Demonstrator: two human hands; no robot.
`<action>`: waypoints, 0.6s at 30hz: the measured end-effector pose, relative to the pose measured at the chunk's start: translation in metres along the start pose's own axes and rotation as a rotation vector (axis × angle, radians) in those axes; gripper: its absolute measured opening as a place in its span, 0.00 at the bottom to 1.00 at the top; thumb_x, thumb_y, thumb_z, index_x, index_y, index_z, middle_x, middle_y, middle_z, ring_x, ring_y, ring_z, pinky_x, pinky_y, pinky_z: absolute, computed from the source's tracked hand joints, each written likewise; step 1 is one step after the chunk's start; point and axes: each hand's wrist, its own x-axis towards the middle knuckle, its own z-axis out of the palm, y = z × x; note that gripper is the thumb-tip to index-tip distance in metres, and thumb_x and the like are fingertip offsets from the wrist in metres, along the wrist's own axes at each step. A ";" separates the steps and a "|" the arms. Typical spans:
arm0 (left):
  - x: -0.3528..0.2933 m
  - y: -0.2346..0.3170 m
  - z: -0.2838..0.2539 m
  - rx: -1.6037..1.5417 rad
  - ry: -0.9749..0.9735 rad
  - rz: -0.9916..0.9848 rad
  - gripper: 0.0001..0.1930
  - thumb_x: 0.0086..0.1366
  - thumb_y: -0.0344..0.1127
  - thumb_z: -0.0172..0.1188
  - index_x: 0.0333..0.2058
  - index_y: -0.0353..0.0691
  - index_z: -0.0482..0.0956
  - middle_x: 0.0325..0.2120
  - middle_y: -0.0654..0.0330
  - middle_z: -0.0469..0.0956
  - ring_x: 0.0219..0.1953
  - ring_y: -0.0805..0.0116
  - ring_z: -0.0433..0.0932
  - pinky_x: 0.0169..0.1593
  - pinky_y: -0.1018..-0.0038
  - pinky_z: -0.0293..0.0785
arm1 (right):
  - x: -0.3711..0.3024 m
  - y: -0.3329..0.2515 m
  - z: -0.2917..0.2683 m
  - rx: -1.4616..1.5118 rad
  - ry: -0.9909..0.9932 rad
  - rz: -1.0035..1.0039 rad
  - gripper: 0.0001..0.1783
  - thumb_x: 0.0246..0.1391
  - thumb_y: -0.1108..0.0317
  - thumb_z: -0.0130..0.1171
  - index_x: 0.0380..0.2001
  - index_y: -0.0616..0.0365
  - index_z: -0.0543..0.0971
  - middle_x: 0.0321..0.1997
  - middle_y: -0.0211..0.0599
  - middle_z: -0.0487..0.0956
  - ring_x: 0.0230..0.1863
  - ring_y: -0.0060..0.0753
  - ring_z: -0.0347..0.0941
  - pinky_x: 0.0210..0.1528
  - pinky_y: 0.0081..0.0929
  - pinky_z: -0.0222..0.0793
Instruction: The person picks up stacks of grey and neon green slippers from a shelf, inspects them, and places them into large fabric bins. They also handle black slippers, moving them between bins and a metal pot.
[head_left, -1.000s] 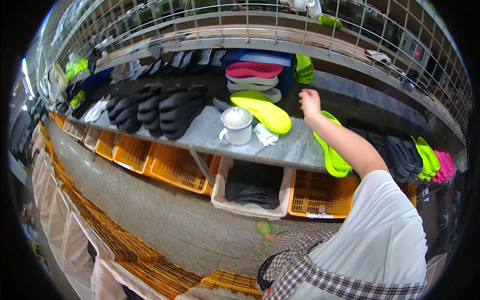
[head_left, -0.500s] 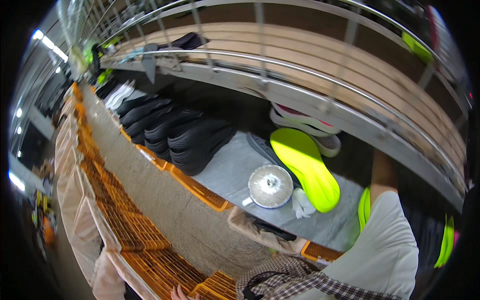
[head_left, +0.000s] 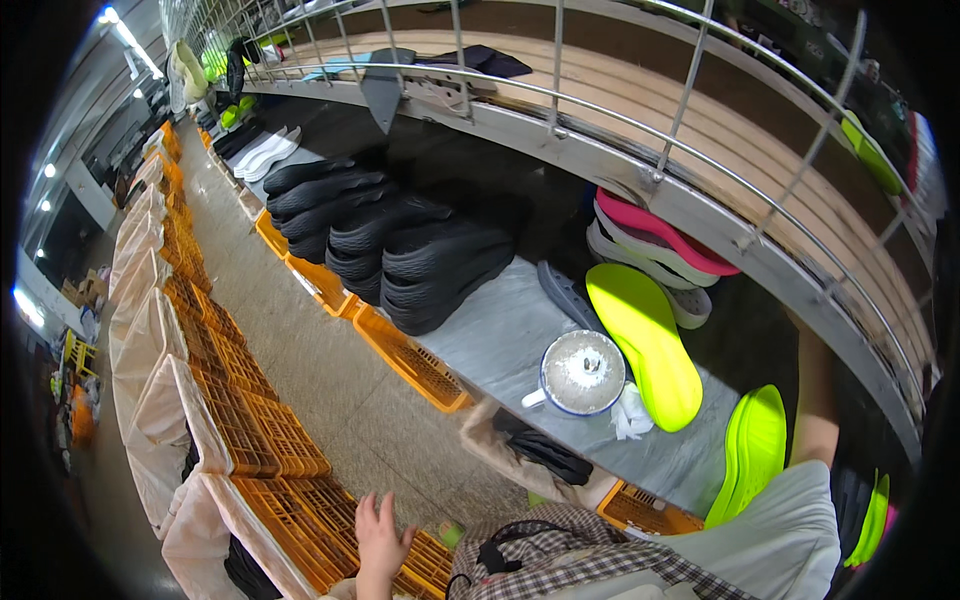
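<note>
Pale short sleeve (head_left: 775, 515); brown-and-white checked garment (head_left: 540, 540); green slipper (head_left: 450, 533), perhaps

We find the right hand hidden behind the shelf rail (head_left: 700, 212), its bare forearm (head_left: 816, 405) only partly visible, the left wrist (head_left: 374, 582) cut by the lower edge, far-left clutter (head_left: 86, 292) too small to tell

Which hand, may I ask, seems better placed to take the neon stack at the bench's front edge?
Probably the right hand, itself hidden: its forearm passes beside the stack, while the left hand is farther away.
</note>
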 end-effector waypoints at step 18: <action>0.022 0.044 -0.082 -1.219 -0.620 0.797 0.49 0.54 0.41 0.67 0.66 0.44 0.41 0.66 0.50 0.45 0.67 0.51 0.49 0.64 0.54 0.55 | -0.512 0.084 0.099 -0.178 -0.498 0.294 0.45 0.37 0.75 0.62 0.62 0.64 0.56 0.58 0.49 0.67 0.57 0.46 0.67 0.59 0.39 0.64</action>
